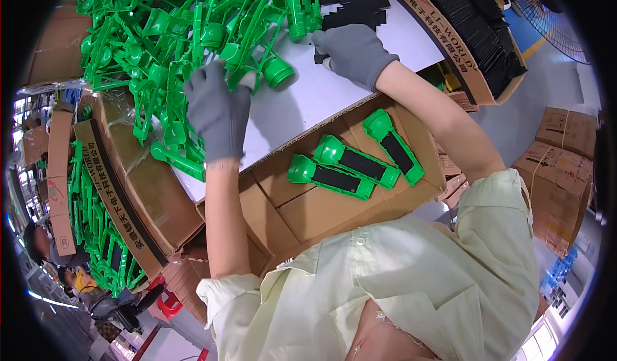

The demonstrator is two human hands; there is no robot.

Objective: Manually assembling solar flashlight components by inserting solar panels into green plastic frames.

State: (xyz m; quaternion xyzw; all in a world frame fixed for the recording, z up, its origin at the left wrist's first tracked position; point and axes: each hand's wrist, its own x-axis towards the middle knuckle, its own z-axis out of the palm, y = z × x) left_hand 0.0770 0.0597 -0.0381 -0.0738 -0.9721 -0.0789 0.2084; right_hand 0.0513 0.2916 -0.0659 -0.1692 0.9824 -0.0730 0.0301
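Observation:
A heap of green plastic flashlight housings (151, 59) covers the left and middle of a white tabletop (283, 123). At its near edge my left hand (222, 113), in a grey glove, has its fingers curled and the thumb against a green housing; part of that grip is hidden by the pile. A housing with a round head (277, 72) lies just right of it. My right hand (355, 52), gloved with a bare thumb tip, pinches a small black flat piece (319, 59). Beyond it lie more black flat pieces (360, 9), stacked loosely.
Below the table edge, an open cardboard box (283, 219) holds three green flashlight housings (350, 162) with black panels. A carton of green parts (103, 226) stands at left, and a carton of black pieces (475, 33) at far right. Strapped cartons (556, 174) and a fan (559, 27) are farther right.

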